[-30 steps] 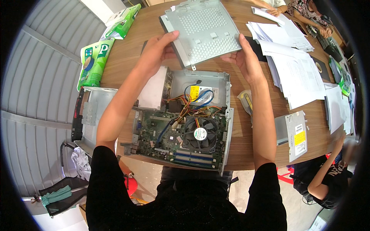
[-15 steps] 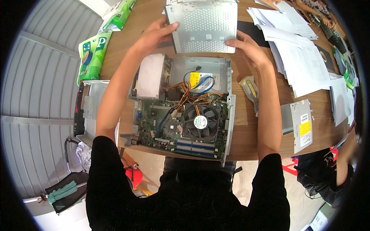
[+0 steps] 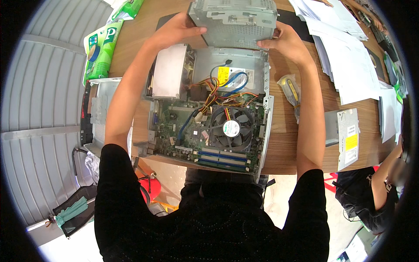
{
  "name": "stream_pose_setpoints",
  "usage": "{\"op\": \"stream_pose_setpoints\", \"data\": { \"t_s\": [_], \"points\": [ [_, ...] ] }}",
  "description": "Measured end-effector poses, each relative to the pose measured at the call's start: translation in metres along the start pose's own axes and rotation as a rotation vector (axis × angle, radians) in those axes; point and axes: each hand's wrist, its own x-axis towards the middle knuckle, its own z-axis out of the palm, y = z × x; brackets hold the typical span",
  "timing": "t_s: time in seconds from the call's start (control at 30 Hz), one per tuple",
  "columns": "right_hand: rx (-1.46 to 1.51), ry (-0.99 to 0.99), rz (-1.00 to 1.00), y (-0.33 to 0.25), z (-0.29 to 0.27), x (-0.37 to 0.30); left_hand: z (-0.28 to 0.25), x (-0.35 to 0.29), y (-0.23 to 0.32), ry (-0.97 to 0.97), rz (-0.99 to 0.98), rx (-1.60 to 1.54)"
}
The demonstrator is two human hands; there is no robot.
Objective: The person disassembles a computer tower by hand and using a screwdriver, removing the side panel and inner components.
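Between my two hands is a grey metal drive cage [image 3: 238,26] with perforated sheet, at the far edge of the open computer case. My left hand [image 3: 176,31] grips its left side with the thumb on the near face. On its right side my right hand [image 3: 286,43] holds on, thumb pressed near the lower corner. Below lies the open computer case [image 3: 265,126] with a green motherboard [image 3: 174,131], a black cooling fan [image 3: 232,128], a power supply [image 3: 169,72] and bundled coloured cables [image 3: 211,98]. A blue cable [image 3: 238,83] loops over a labelled drive [image 3: 240,77].
Right of the case lie a bagged yellow-grey tool [image 3: 290,92] and an optical drive [image 3: 348,137]. Papers [image 3: 345,65] spread at the far right. At left are a green package [image 3: 101,52] and a metal panel [image 3: 100,109]. Another person's arm [image 3: 382,183] shows at the right.
The drive cage has tilted, so its slotted end now faces me more and less of the perforated face shows. Both hands still hold it. The view has shifted slightly.
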Motion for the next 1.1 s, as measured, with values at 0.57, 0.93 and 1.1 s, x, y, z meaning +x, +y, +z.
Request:
{"op": "stream_pose_setpoints", "data": {
  "t_s": [0.57, 0.93, 1.1],
  "points": [
    [-0.085, -0.157, 0.088, 0.015, 0.007, 0.003, 0.009, -0.01, -0.013, 0.031, -0.004, -0.042],
    [-0.075, 0.03, -0.058, 0.004, -0.003, 0.002, 0.007, 0.001, -0.009, 0.189, -0.054, 0.144],
    [-0.014, 0.029, -0.064, 0.01, -0.006, 0.003, 0.007, 0.003, -0.002, 0.19, -0.033, 0.138]
  ]
}}
